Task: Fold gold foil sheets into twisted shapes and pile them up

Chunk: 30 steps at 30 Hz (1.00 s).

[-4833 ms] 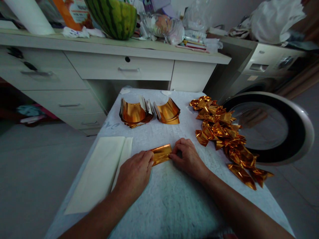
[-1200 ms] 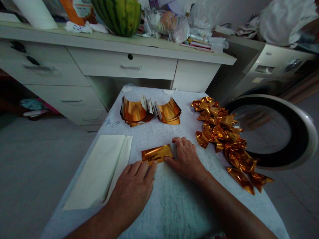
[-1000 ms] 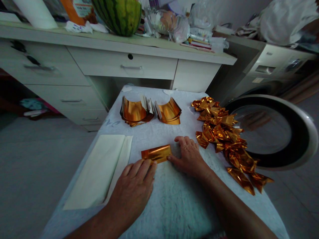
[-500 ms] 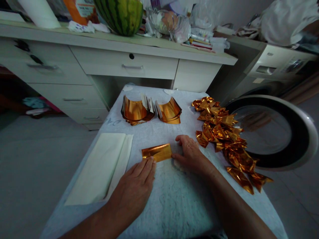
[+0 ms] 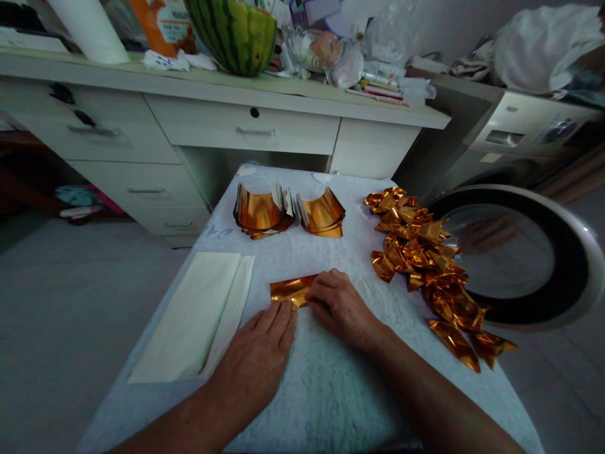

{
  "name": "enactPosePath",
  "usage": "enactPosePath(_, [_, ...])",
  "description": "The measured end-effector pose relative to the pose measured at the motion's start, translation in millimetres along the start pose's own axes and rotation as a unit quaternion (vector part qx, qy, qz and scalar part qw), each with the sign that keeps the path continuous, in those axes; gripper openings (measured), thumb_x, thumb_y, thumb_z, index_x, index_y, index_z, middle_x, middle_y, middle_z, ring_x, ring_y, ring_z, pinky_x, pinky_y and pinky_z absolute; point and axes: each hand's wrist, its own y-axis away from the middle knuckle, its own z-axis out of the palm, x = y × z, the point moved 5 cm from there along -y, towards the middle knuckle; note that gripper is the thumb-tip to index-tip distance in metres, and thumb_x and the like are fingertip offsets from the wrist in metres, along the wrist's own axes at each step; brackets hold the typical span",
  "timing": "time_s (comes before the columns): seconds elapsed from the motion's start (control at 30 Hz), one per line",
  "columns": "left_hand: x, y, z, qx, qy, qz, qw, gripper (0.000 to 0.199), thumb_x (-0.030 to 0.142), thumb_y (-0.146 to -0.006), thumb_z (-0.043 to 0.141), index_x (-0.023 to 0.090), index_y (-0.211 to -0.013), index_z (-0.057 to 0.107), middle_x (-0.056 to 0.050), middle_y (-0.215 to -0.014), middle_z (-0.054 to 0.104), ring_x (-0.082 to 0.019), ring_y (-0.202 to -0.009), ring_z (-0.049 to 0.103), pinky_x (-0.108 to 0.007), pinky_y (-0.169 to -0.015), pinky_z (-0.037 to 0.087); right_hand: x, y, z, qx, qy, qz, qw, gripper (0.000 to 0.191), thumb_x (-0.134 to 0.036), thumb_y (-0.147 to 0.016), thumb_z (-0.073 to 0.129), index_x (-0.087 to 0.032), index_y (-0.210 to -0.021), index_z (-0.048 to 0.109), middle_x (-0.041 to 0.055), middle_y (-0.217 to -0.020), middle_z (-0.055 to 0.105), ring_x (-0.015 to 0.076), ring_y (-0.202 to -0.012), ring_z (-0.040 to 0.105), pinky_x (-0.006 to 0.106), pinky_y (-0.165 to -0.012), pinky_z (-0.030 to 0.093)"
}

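A strip of gold foil paper (image 5: 292, 290) lies flat in the middle of the cloth-covered table (image 5: 340, 384). My left hand (image 5: 265, 347) rests on its lower edge, fingers stretched out and together, pressing it down. My right hand (image 5: 340, 306) has its fingers closed on the foil's right end, covering that part. Beyond the strip stand two curved stacks of gold foil sheets, a left stack (image 5: 259, 211) and a right stack (image 5: 322, 213). A heap of folded gold foil pieces (image 5: 416, 252) runs along the table's right side.
Folded off-white paper (image 5: 189, 315) lies on the left of the table. An open washing machine door (image 5: 571, 252) juts up to the right edge. Behind is a white drawer desk (image 5: 250, 129) bearing a cut watermelon (image 5: 236, 41) and plastic bags.
My right hand has moved left along the foil and closed on its right end. The left hand keeps its place on the strip. The camera view has shifted slightly.
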Motion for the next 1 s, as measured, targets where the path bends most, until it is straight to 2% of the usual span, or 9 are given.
enactPosePath(0.23, [-6.6,-2.6,-5.6,0.006,0.012,-0.036,0.999,0.038,0.012,-0.092,0.046,0.007,-0.123,0.066,-0.017,-0.116,0.071,-0.03,-0.106,0.067,-0.046,-0.09,0.057,5.1,3.0,4.7,-0.026,0.031,-0.023,0.999,0.017,-0.019,-0.094,0.057,-0.024,-0.099,0.072,0.0024,-0.096,0.067,0.0169,-0.092,0.059,0.032,-0.082,0.039])
enactPosePath(0.4, [-10.4,10.1,-7.0,0.029,0.001,-0.059,0.998,0.034,0.016,-0.089,0.053,0.004,-0.118,0.069,-0.019,-0.115,0.071,-0.031,-0.106,0.067,-0.045,-0.09,0.057,0.6,4.5,0.0,-0.04,0.03,-0.02,0.999,0.021,-0.019,-0.095,0.054,-0.025,-0.105,0.072,0.0029,-0.099,0.066,0.0171,-0.094,0.058,0.033,-0.083,0.04])
enactPosePath(0.47, [-10.7,13.1,-8.2,0.034,-0.004,-0.059,0.998,0.033,0.017,-0.089,0.054,0.004,-0.116,0.07,-0.02,-0.115,0.071,-0.031,-0.105,0.067,-0.045,-0.089,0.058,-3.8,5.6,-1.1,-0.062,0.047,-0.024,0.997,0.023,-0.028,-0.095,0.056,-0.028,-0.114,0.07,0.0039,-0.102,0.063,0.0191,-0.096,0.055,0.035,-0.083,0.039])
enactPosePath(0.57, [-11.4,12.2,-10.3,0.027,-0.008,-0.053,0.998,0.032,0.016,-0.09,0.054,0.006,-0.116,0.07,-0.019,-0.114,0.071,-0.031,-0.104,0.067,-0.044,-0.087,0.058,-9.8,7.5,-2.2,-0.09,0.076,-0.036,0.992,0.04,-0.048,-0.09,0.063,-0.035,-0.127,0.065,0.0053,-0.105,0.058,0.0227,-0.097,0.051,0.038,-0.084,0.038])
enactPosePath(0.67, [-13.2,8.8,-10.6,0.006,0.001,-0.051,0.999,0.032,0.017,-0.092,0.052,0.008,-0.118,0.069,-0.017,-0.115,0.071,-0.03,-0.105,0.066,-0.044,-0.088,0.057,-10.1,8.9,-4.4,-0.109,0.086,-0.034,0.99,0.045,-0.049,-0.088,0.065,-0.039,-0.132,0.061,0.0052,-0.108,0.056,0.0232,-0.097,0.049,0.04,-0.087,0.037])
enactPosePath(0.87, [-14.0,8.9,-7.4,-0.007,0.0,-0.047,0.999,0.032,0.015,-0.091,0.053,0.008,-0.118,0.069,-0.017,-0.116,0.07,-0.029,-0.105,0.065,-0.043,-0.087,0.058,0.9,12.6,-20.3,-0.129,0.048,-0.038,0.99,0.033,-0.037,-0.091,0.064,-0.038,-0.124,0.067,0.0041,-0.113,0.058,0.0222,-0.103,0.051,0.04,-0.092,0.038])
enactPosePath(1.0, [-13.8,7.9,-10.8,-0.001,0.008,-0.044,0.999,0.031,0.015,-0.089,0.057,0.007,-0.117,0.069,-0.018,-0.114,0.071,-0.029,-0.104,0.066,-0.043,-0.087,0.058,11.9,13.4,-29.3,-0.127,0.029,-0.032,0.991,0.021,-0.032,-0.096,0.057,-0.029,-0.108,0.074,0.0046,-0.107,0.061,0.0205,-0.1,0.053,0.038,-0.091,0.038])
